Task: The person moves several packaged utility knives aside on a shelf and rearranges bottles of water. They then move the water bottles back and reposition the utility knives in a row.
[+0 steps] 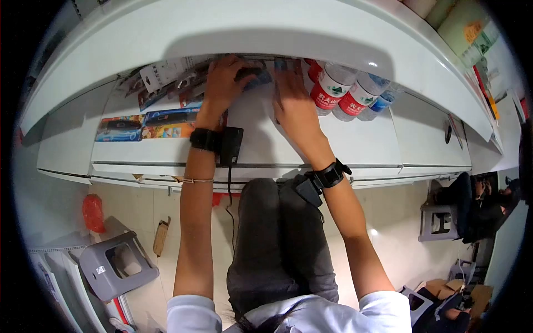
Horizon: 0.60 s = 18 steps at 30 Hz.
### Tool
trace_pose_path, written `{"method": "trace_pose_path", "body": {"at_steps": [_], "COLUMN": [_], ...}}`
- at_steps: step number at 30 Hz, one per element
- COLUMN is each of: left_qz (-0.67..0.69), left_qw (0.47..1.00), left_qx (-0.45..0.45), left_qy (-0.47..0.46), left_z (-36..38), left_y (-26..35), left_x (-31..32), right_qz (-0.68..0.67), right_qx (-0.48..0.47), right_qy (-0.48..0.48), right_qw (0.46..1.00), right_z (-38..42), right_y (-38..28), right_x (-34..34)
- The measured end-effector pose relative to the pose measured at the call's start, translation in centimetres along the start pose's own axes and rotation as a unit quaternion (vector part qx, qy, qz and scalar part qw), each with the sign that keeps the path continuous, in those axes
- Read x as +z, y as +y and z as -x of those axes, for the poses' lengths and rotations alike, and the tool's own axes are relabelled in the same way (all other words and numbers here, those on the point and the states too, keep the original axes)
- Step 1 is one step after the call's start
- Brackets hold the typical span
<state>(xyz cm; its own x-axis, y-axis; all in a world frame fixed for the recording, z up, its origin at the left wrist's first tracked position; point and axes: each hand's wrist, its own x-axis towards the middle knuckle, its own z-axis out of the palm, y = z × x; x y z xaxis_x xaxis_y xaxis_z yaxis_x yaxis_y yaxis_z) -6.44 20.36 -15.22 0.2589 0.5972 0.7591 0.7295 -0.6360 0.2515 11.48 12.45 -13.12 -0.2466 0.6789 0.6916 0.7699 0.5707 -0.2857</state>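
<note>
At the back of the white desk, my left hand curls its thumb and fingers around a dark item in a clear and blue package. Beside it my right hand reaches forward with its fingers bent close together against a dark, bluish flat package; its fingertips are partly hidden. Left of my left hand lie clear plastic packets with a white label card. Nearer the front edge are two blister cards, a blue one and an orange one, each with a black tool.
Several water bottles with red or blue labels stand right of my right hand. A white curved panel overhangs the desk back. A black adapter with a cable hangs by my left wrist. Grey stools and a seated person are below.
</note>
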Motion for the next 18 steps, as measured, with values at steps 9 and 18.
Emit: {"method": "trace_pose_path", "body": {"at_steps": [9,18], "left_qz": [0.091,0.101], "left_qw": [0.993,0.991], "left_qx": [-0.029,-0.067], "left_qy": [-0.070,0.051], "left_z": [-0.5,-0.8], "left_y": [1.4,1.1], "left_x": [0.0,-0.5], "right_qz": [0.025,-0.030], "right_qx": [-0.051,-0.026], "right_qy": [-0.014,0.002], "right_qw": [0.998,0.999], "right_z": [-0.4,-0.2], "right_y": [1.9,-0.1], "right_x": [2.0,1.5]}}
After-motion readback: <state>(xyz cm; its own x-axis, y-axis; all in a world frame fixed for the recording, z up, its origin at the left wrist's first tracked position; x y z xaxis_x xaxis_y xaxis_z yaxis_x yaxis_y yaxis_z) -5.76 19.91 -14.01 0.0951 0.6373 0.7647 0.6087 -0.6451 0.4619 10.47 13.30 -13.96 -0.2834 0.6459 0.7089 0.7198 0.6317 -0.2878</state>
